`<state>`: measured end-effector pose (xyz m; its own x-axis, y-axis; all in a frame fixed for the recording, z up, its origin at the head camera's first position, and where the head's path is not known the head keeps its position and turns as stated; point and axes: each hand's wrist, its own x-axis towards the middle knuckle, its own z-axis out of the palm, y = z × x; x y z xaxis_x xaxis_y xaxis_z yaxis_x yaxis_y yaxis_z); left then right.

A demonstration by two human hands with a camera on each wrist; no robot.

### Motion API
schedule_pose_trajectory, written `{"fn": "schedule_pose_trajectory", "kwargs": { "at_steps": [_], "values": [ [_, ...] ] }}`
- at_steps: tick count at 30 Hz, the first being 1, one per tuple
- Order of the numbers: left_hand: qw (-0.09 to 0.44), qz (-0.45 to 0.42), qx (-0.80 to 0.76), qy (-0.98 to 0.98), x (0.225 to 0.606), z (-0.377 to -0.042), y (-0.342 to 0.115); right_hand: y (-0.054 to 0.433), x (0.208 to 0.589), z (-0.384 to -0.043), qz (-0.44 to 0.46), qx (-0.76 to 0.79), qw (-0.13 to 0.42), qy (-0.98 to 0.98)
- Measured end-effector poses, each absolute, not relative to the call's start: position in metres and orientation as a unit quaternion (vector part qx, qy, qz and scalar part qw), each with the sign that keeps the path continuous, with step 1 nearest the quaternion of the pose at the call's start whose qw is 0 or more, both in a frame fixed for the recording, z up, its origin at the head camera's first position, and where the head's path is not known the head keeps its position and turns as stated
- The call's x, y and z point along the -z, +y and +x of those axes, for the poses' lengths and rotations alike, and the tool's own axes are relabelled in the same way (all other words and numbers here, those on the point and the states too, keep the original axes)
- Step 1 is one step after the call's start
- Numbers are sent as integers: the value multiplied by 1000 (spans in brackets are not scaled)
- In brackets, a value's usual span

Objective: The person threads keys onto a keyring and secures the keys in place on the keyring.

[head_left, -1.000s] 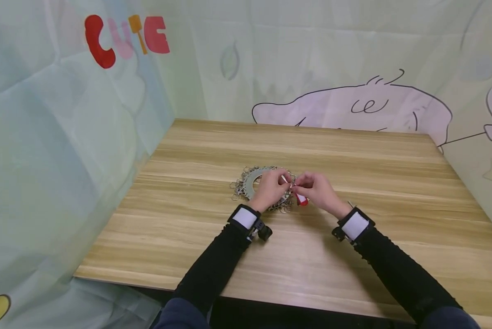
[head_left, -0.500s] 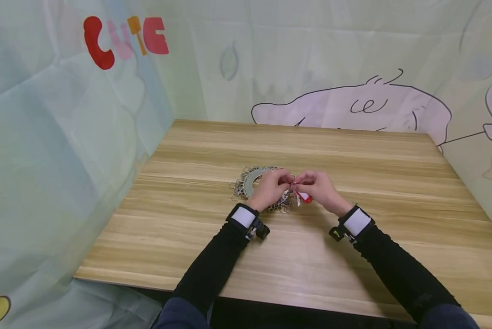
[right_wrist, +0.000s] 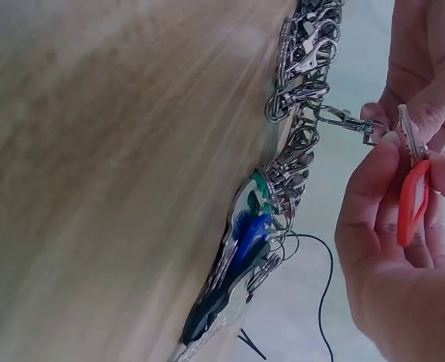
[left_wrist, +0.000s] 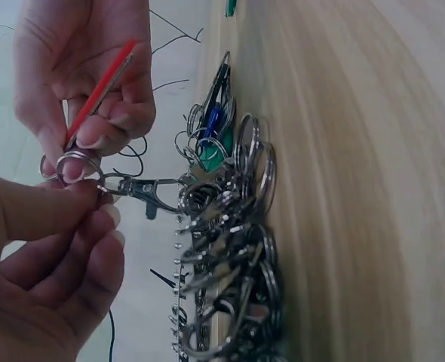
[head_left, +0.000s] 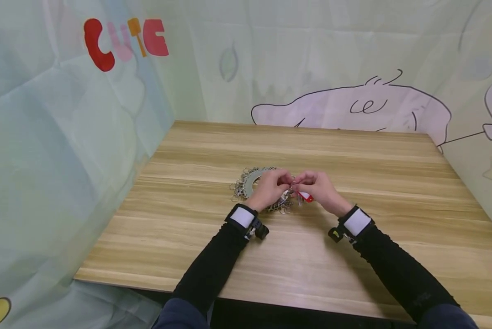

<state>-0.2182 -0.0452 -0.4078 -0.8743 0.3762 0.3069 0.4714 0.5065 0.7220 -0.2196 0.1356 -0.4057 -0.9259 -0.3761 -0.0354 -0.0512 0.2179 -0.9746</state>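
Observation:
A grey ring-shaped key holder [head_left: 250,176] lies on the table, its rim crowded with metal snap hooks [right_wrist: 305,56] and split rings [left_wrist: 266,177]. My left hand [head_left: 268,188] reaches over its right side and pinches the ring end of one snap hook [left_wrist: 148,190], drawn out from the rim. Close beside it, my right hand [head_left: 317,189] pinches a key ring [left_wrist: 79,160] with a metal key [right_wrist: 409,134] and a red-framed tag [right_wrist: 413,204]. The two rings meet between the fingertips; whether they are linked is hidden.
Green, blue and dark key tags [right_wrist: 251,237] with keys hang on the holder's rim near my right hand. The wood-grain table [head_left: 188,219] stretches around. Printed cloth walls [head_left: 213,59] stand at the back and sides.
The red tag has swung to the right and tilted below my right hand, and the key shows apart from it. Both hands stay nearly in place.

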Motion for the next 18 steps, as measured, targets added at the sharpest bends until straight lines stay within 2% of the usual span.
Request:
{"fn": "schedule_pose_trajectory", "kwargs": {
  "at_steps": [10,18],
  "values": [
    [40,-231,448,-863,408,-219,-45,135,405,-220,-145,606,134,770],
    [55,-236,463,-852,410,-217,-46,137,404,-221,-134,611,144,767]
  ]
}}
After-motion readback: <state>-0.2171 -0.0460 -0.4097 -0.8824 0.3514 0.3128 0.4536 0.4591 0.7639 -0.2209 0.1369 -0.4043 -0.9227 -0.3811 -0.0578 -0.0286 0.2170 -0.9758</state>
